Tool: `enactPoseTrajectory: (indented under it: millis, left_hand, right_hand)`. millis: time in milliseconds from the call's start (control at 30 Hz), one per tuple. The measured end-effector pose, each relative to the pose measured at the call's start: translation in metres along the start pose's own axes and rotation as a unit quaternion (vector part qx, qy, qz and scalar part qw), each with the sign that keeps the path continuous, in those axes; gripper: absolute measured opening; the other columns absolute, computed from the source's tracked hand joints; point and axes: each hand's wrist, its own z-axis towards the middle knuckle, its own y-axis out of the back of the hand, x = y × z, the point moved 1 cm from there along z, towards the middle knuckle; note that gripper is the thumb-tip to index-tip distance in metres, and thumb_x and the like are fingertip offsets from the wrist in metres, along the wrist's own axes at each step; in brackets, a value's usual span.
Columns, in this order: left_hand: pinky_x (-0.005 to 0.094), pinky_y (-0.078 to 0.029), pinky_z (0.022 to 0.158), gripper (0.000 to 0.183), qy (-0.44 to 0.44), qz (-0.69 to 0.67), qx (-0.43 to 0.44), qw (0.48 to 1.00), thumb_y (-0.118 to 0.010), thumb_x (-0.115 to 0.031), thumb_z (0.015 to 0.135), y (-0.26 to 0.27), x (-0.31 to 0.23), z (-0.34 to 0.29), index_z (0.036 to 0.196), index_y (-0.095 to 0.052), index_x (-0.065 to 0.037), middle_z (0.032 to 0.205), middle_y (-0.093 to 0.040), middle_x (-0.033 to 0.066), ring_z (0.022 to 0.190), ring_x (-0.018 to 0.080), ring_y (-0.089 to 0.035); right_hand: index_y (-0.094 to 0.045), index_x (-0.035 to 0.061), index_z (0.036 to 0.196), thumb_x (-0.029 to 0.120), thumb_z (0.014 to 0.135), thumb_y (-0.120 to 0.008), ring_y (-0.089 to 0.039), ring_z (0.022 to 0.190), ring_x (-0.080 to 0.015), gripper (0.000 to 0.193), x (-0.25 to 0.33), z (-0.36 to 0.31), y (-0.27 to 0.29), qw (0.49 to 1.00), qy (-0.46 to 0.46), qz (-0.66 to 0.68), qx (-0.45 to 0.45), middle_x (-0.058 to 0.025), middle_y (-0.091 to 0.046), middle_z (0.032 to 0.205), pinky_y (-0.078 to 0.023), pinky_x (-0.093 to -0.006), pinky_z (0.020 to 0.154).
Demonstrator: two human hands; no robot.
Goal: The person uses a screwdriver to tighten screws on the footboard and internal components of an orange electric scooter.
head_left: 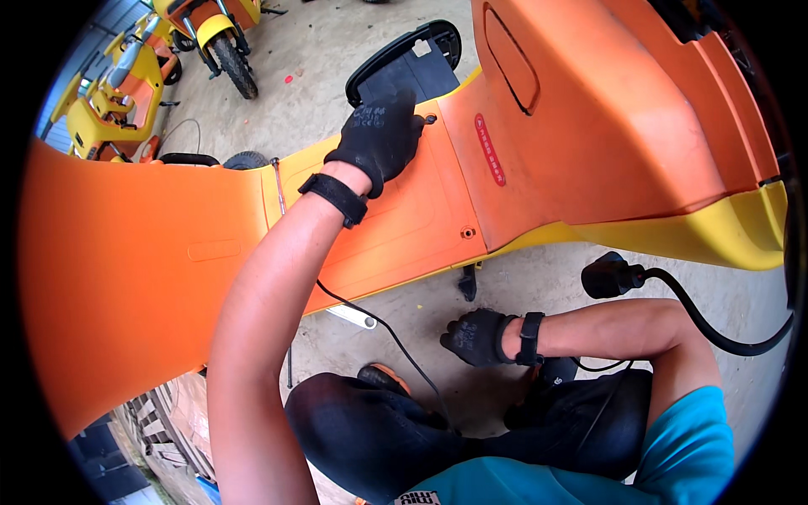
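An orange and yellow scooter body lies across the view, with a flat orange footboard panel (383, 231) in its middle. My left hand (379, 139), in a black glove, reaches over the panel's far edge. Its fingers curl beside a small dark bolt (430, 119) at the panel's far right corner; whether they grip it is hidden. At the near right corner shows a bolt hole (468, 232) with a metal ring. My right hand (478, 337), also gloved, is closed in front of my knees, below the panel edge. What it holds, if anything, is hidden.
A thin metal rod tool (279, 187) lies across the panel's left end. Behind stands a black plastic cover (404, 71). A black cable (387, 324) hangs down near my legs. A blocky black part (612, 275) on a curved stem juts in at right. Other scooters (118, 109) stand far left.
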Motion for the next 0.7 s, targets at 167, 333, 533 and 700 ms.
enactPoseTrajectory:
  millis: [167, 333, 533, 700]
  left_hand:
    - [0.0487, -0.050, 0.071, 0.017, 0.055, -0.034, -0.055, 0.996, -0.058, -0.018, 0.097, -0.021, 0.002, -0.031, 0.103, -0.053, -0.003, 0.087, -0.064, 0.0217, 0.082, 0.0447, -0.062]
    - [0.0383, -0.050, 0.069, 0.024, 0.088, -0.094, -0.136, 0.982, -0.059, -0.017, 0.097, 0.009, 0.015, -0.043, 0.117, -0.058, -0.002, 0.084, -0.066, 0.0158, 0.074, 0.0287, -0.065]
    - [0.0479, -0.050, 0.081, 0.025, 0.141, 0.105, 0.016, 0.984, -0.065, -0.023, 0.089, 0.025, 0.016, -0.103, 0.106, -0.063, -0.005, 0.095, -0.066, 0.0145, 0.092, 0.0357, -0.063]
    - [0.0468, -0.051, 0.080, 0.037, 0.128, 0.132, -0.178, 0.967, -0.068, -0.029, 0.090, 0.033, 0.025, -0.106, 0.115, -0.060, -0.004, 0.107, -0.061, 0.0172, 0.097, 0.0361, -0.062]
  right_hand:
    - [-0.065, 0.0055, 0.091, 0.014, 0.080, -0.057, -0.067, 0.080, -0.0363, 0.016, 0.003, 0.000, 0.008, 1.000, -0.008, 0.010, 0.014, -0.0164, -0.066, 0.087, -0.054, -0.0476, 0.067]
    - [-0.066, 0.0049, 0.092, 0.014, 0.081, -0.057, -0.067, 0.081, -0.0371, 0.016, 0.000, -0.001, 0.006, 0.999, -0.023, 0.022, 0.033, -0.0171, -0.066, 0.088, -0.054, -0.0485, 0.068]
    - [-0.066, 0.0032, 0.094, 0.010, 0.082, -0.057, -0.069, 0.086, -0.0385, 0.017, 0.005, 0.002, 0.019, 0.997, -0.038, 0.037, 0.059, -0.0197, -0.070, 0.091, -0.056, -0.0478, 0.074]
    - [-0.066, 0.0032, 0.094, 0.010, 0.082, -0.057, -0.069, 0.088, -0.0380, 0.017, 0.004, 0.004, 0.012, 0.996, -0.025, 0.028, 0.077, -0.0201, -0.070, 0.092, -0.056, -0.0480, 0.074]
